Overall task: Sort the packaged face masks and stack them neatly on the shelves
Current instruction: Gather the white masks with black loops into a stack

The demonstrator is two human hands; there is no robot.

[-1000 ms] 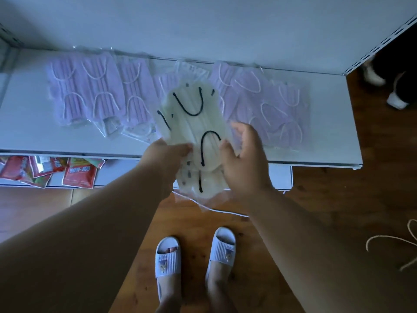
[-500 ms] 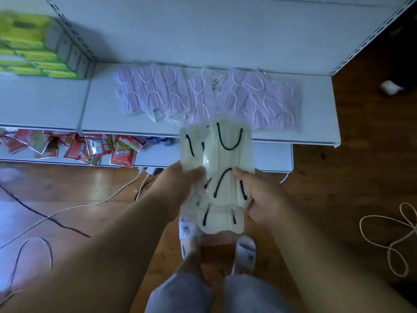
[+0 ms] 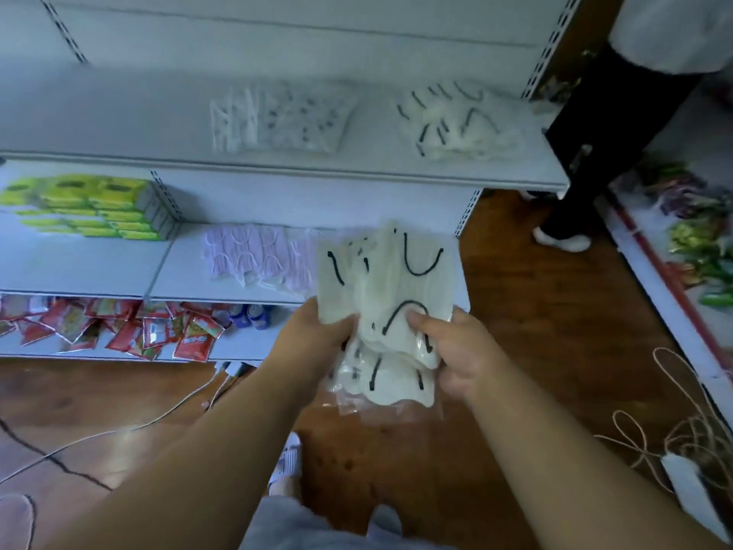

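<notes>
I hold a bundle of packaged white masks with black ear loops (image 3: 386,307) in both hands, in front of the shelves. My left hand (image 3: 313,343) grips its left side and my right hand (image 3: 456,351) its right side. On the middle shelf (image 3: 99,267) lie purple packaged masks (image 3: 258,256), partly hidden behind the bundle. The upper shelf (image 3: 119,129) carries a pile of white masks with black loops (image 3: 456,121) at the right and a clear pack of patterned masks (image 3: 277,119) to its left.
Green boxes (image 3: 91,204) sit on the middle shelf at left. Red snack packets (image 3: 119,327) fill the bottom shelf. Cables (image 3: 119,426) and a rope (image 3: 674,430) lie on the wooden floor. Another person's legs (image 3: 587,152) stand at the shelf's right end.
The bundle has come off the purple masks' shelf and toward me. The view has tilted up, so the upper shelf with its white mask piles is now in sight.
</notes>
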